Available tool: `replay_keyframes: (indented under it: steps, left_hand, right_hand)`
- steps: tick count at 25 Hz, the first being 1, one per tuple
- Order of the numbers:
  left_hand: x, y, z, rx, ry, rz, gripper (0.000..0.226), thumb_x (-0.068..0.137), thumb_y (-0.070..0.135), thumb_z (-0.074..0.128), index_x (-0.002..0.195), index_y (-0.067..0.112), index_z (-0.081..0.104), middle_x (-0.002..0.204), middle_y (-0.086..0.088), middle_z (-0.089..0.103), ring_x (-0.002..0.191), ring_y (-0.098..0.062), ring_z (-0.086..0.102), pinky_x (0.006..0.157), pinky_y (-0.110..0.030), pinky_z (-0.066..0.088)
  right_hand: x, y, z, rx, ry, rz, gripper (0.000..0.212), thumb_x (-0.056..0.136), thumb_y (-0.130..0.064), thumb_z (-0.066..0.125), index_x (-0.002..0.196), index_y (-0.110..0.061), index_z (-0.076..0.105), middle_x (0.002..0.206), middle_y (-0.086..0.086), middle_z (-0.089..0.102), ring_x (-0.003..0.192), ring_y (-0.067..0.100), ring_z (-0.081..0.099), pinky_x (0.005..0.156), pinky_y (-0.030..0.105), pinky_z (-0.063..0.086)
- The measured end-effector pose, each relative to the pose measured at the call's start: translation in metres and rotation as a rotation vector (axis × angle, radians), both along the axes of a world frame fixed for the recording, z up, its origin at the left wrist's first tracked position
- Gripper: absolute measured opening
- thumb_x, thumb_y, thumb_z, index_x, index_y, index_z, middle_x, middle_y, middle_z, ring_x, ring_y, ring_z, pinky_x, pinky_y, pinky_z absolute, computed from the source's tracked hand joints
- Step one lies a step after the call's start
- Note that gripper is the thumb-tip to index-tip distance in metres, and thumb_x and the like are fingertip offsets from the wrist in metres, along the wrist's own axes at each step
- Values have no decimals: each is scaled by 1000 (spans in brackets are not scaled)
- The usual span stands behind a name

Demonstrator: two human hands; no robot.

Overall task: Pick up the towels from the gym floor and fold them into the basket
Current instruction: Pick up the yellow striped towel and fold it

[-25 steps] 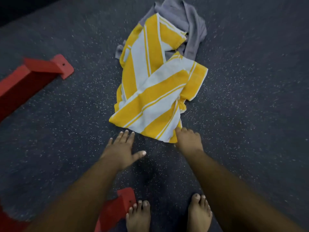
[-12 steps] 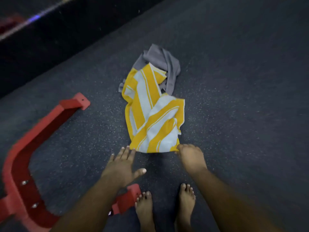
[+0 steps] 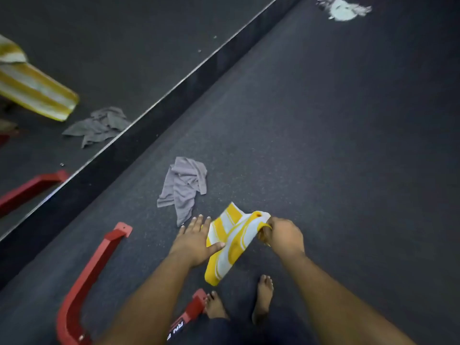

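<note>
Right hand has a closed grip on the yellow-striped towel, lifted off the floor above the bare feet. Left hand lies flat-fingered against the towel's edge, grip wide. Grey towel lies crumpled just beyond, near the red frame.

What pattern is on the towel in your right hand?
Yellow and white stripes, on the towel the right hand grips; clearest in the head view.

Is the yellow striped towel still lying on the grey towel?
Apart. The head view shows dark floor between the yellow striped towel, lifted by the right hand, and the grey towel left on the floor.
</note>
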State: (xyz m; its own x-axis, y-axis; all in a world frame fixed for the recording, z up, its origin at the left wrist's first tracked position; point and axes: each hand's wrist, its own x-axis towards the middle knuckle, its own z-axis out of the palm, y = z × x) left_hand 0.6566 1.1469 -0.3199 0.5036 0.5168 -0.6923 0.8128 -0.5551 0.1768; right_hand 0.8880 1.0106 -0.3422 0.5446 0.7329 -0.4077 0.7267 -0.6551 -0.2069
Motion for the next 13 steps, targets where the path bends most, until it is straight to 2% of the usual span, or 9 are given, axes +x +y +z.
replay_keyframes:
  steps: [2, 7, 13]
  left_hand:
    - [22, -16, 35, 4, -44, -100, 149, 41, 105, -17, 165, 23, -2, 173, -5, -3, 159, -22, -1, 128, -46, 8]
    - [119, -58, 99, 107, -114, -342, 152, 37, 106, -17, 165, 25, -3, 173, -3, -4, 159, -20, -2, 128, -46, 7]
    - [273, -125, 149, 225, -190, -505, 120, 69, 95, 13, 165, 25, -4, 173, -1, -7, 159, -18, -5, 128, -45, 4]
  right_hand:
    - [18, -32, 46, 27, -3, -100, 24, 95, -37, 51, 102, -21, 68, 104, 5, 71, 103, 29, 65, 81, 36, 51]
    - [88, -116, 121, 173, -63, -356, 22, 93, -35, 50, 96, -18, 62, 104, 7, 68, 107, 30, 61, 81, 38, 48]
    - [199, -216, 165, 239, -84, -552, 20, 94, -35, 47, 100, -20, 60, 102, 7, 70, 100, 33, 65, 72, 36, 43]
